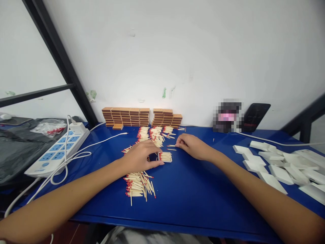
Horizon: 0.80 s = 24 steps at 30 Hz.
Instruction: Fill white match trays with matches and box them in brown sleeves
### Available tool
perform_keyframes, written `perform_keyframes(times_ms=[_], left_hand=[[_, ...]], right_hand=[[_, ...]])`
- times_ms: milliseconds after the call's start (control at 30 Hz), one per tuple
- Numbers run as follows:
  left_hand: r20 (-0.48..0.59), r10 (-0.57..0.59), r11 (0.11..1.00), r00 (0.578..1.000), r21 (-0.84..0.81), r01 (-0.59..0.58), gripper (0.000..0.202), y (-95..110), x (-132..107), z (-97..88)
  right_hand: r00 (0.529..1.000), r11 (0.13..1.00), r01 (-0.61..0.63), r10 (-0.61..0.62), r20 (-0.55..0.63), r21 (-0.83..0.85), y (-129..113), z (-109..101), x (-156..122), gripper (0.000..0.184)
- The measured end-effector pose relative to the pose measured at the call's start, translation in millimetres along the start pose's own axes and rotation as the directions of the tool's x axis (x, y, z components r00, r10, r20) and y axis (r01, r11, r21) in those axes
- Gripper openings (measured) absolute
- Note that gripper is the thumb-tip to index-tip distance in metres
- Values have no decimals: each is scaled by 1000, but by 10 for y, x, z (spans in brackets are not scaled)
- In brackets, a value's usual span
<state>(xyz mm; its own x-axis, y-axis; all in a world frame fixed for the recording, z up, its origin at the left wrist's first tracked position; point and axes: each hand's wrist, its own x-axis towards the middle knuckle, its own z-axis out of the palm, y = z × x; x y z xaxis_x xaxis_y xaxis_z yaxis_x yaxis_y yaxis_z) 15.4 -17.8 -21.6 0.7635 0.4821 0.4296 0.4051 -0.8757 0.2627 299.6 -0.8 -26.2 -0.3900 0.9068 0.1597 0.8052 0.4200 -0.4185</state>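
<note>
My left hand lies over loose red-tipped matches, its thumb and fingers closed around the left end of a small white matchbox tray. Light wooden matches lie side by side in that tray, red heads toward my left hand. To the right of it, my right hand is closed in a pinch, fingertips at the end of a single match on the blue tabletop. Another match lies just in front of it. A heap of matches spreads below my left hand, partly covered by it.
Stacked brown matchboxes line the wall, with one box in front. More match piles lie before them. White empty trays are heaped at right. A power strip and cables are at left; a phone leans at back right.
</note>
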Motion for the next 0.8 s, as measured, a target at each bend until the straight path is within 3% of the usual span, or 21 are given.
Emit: perform_keyframes(times_ms=[300,567,800], left_hand=[[4,0,1000,1000,0,0,36,7,6,1],[5,5,1000,1000,10,-5,35,10,11,-1],[21,-5,1000,1000,13,5,35,23,22,-11]], right_hand=[[999,999,-27,27,24,-21,-20,-38,-12,18],[994,994,108,-107,-30,26,-93,43,0,15],[991,991,128,-126,-52,38,-100,79,3,14]])
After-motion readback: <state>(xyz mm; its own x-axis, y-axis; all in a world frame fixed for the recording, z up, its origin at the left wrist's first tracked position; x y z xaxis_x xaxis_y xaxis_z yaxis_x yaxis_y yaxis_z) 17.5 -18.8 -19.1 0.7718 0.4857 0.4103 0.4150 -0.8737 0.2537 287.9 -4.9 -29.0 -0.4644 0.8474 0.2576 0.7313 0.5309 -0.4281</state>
